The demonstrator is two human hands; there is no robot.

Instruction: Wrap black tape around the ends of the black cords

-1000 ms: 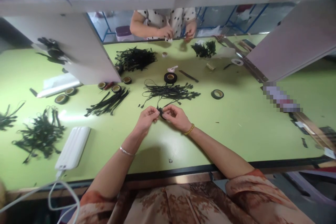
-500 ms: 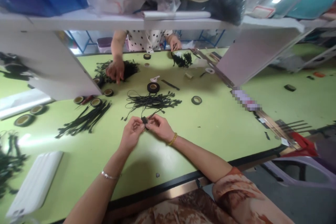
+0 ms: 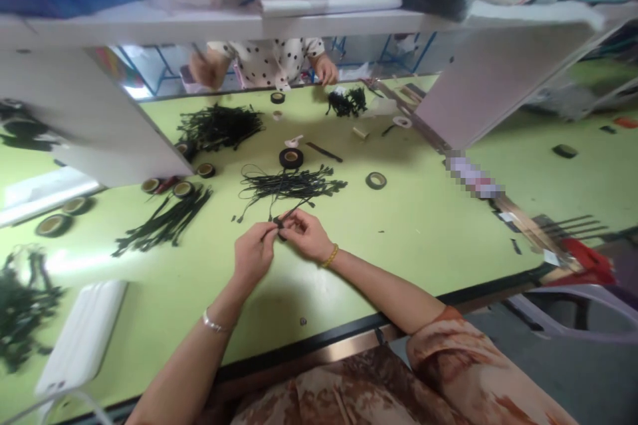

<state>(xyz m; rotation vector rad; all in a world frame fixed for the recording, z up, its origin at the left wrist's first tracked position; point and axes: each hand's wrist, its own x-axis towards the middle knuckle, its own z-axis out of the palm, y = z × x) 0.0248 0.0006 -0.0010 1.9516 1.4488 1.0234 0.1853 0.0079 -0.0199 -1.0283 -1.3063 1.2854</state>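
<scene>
in the head view, our only one, we see the left hand [image 3: 254, 254] and the right hand [image 3: 308, 236] close together over the green table [image 3: 423, 246]. on each, the thumb and fingers are pinched with hardly a gap, and both have hold of one small black piece [image 3: 280, 222]. it sits between the fingertips, partly hidden, just on the near side of the middle heap of black cords [image 3: 294, 182]. we think two hands pinch it because it is so little and could slip from one. a thin cord runs from the heap to the fingers, but we cannot tell if it joins the piece. the heap lies just past the hands, likely so it is easy to reach. we count two rolls of black tape near it, one behind [image 3: 291, 165] and one to the right [image 3: 375, 186], maybe set there to leave the arms room. more rolls lie to the left. we count five heaps of black things, but their cords are too tangled to count. there is one white box [image 3: 82, 335] by the left arm, and across the table one co-worker [image 3: 272, 63] with two hands showing.
</scene>
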